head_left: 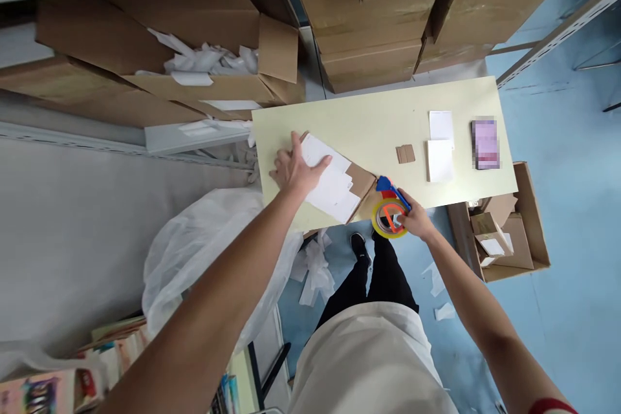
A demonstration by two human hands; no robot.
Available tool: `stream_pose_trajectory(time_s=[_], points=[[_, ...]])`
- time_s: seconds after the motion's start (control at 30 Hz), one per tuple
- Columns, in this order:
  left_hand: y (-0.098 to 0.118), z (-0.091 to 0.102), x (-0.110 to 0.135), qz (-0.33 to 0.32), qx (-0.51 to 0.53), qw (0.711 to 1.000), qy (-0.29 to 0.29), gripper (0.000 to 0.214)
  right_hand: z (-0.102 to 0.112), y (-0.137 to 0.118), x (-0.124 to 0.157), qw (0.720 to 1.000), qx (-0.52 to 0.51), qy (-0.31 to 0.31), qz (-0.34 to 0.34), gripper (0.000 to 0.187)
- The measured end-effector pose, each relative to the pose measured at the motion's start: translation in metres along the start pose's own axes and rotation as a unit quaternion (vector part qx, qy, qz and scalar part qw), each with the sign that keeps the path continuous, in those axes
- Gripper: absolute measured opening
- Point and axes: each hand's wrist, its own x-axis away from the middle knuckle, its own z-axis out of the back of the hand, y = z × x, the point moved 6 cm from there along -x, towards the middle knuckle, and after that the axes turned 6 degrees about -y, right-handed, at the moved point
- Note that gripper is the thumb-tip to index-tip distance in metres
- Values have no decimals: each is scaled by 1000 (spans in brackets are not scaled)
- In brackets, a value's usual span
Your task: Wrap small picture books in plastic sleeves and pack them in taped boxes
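Note:
A flat cardboard package (361, 182) with white sheets (330, 181) on top lies at the near edge of a pale yellow table (369, 119). My left hand (294, 168) rests on its far left end, fingers spread and pressing down. My right hand (414, 220) is closed around a tape dispenser (391, 210) with a blue and red body and a yellow roll. The dispenser sits against the package's right end at the table's edge.
On the table lie a small brown card (405, 154), two white cards (440, 142) and a blurred item (485, 143). Cardboard boxes (378, 32) stack behind. An open box (504, 233) stands on the blue floor at right, a white plastic bag (204, 259) at left.

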Motion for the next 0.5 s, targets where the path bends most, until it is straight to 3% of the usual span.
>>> stream_pose_trajectory(time_s=[0.07, 0.2, 0.27, 0.37, 0.5], points=[[-3, -4, 17, 26, -2, 999, 24, 98, 13, -21, -25, 999, -43, 16, 4, 80], [32, -16, 41, -156, -65, 986, -9, 88, 31, -57, -73, 997, -48, -54, -7, 65], [45, -18, 46, -205, -76, 975, -26, 82, 35, -64, -85, 997, -9, -70, -9, 68], [50, -17, 44, -190, -74, 979, -26, 79, 38, -57, -79, 998, 41, -53, -13, 83], [47, -17, 42, -181, -63, 981, -29, 80, 31, -31, -31, 995, 78, -57, -32, 92]])
